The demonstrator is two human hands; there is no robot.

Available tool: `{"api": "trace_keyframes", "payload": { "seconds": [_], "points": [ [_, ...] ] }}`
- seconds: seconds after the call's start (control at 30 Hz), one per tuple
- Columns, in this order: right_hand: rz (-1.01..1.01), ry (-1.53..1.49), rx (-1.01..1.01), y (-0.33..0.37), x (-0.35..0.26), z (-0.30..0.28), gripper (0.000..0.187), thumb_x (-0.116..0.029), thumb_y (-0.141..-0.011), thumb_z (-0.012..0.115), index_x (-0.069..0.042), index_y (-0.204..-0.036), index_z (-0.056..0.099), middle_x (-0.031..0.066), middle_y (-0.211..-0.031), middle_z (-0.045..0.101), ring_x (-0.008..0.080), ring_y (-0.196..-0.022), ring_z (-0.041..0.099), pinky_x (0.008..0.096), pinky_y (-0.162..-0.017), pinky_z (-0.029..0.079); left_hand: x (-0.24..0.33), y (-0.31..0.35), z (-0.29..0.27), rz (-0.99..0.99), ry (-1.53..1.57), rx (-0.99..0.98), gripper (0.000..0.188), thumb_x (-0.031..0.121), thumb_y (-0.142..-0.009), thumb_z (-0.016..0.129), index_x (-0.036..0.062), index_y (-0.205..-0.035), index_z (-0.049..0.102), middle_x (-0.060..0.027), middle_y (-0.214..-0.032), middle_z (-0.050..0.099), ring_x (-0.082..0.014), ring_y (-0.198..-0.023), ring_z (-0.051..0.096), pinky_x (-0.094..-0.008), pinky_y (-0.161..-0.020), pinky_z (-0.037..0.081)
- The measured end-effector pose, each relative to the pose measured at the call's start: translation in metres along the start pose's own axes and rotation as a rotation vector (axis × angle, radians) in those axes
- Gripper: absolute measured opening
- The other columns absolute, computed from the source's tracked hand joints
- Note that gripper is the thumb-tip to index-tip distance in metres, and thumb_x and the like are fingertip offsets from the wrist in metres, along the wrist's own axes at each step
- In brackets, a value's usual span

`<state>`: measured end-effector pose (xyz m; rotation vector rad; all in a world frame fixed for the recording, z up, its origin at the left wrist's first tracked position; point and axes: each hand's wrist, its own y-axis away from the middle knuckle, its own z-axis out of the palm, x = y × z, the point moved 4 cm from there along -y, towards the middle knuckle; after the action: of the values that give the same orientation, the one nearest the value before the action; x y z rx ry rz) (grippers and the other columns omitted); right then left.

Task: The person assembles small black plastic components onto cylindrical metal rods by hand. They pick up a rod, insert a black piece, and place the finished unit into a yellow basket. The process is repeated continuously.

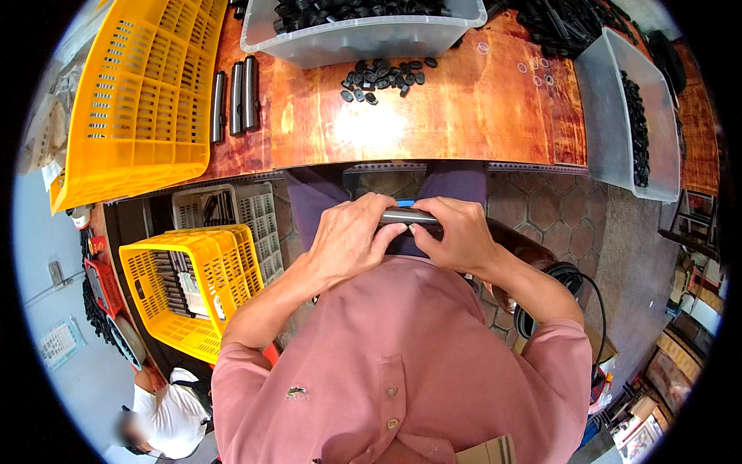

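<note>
Between my two hands, close in front of my body and below the table's near edge, is a dark, smooth tube (400,218) held roughly level. My left hand (344,236) grips its left end, and my right hand (462,234) grips the other; both thumbs press on its near side. A bit of blue (405,203) shows just behind the tube, too small to name. On the table (309,139), three similar dark tubes (237,97) lie side by side at the left. A loose pile of small black oval pieces (379,76) sits farther right.
A translucent bin (363,42) of black parts stands at the back, another bin (607,108) at the right. A yellow crate (147,155) is at the table's left; a lower yellow crate (247,271) holds tubes. Clear rings (522,68) lie right. A person (170,410) is lower left.
</note>
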<state>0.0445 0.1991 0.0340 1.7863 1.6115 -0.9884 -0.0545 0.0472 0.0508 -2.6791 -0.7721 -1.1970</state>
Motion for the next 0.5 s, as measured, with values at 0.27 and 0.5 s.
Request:
{"api": "trace_keyframes", "payload": {
  "seconds": [0.27, 0.5],
  "points": [
    [0.534, -0.724, -0.257, -0.015, 0.016, 0.009, 0.027, -0.016, -0.090, 0.063, 0.004, -0.107, 0.066, 0.0132, -0.084, 0.069, 0.0240, -0.069, 0.065, 0.0356, -0.069, 0.053, -0.025, -0.012, -0.002, -0.321, 0.875, -0.008, 0.027, 0.012, -0.092, 0.071, 0.0025, -0.115, 0.060, -0.0001, -0.092, 0.064, -0.0059, -0.078, 0.061, -0.0220, -0.066, 0.052],
    [-0.135, -0.066, 0.315, -0.028, -0.017, -0.007, 0.025, -0.004, -0.081, 0.067, 0.001, -0.105, 0.067, 0.0169, -0.101, 0.068, 0.0328, -0.093, 0.067, 0.0398, -0.082, 0.054, -0.031, -0.015, 0.019, -0.319, 1.018, 0.225, 0.023, 0.010, -0.094, 0.070, 0.0000, -0.112, 0.060, -0.0010, -0.086, 0.064, -0.0041, -0.068, 0.058, -0.0191, -0.058, 0.048]
  ]
}}
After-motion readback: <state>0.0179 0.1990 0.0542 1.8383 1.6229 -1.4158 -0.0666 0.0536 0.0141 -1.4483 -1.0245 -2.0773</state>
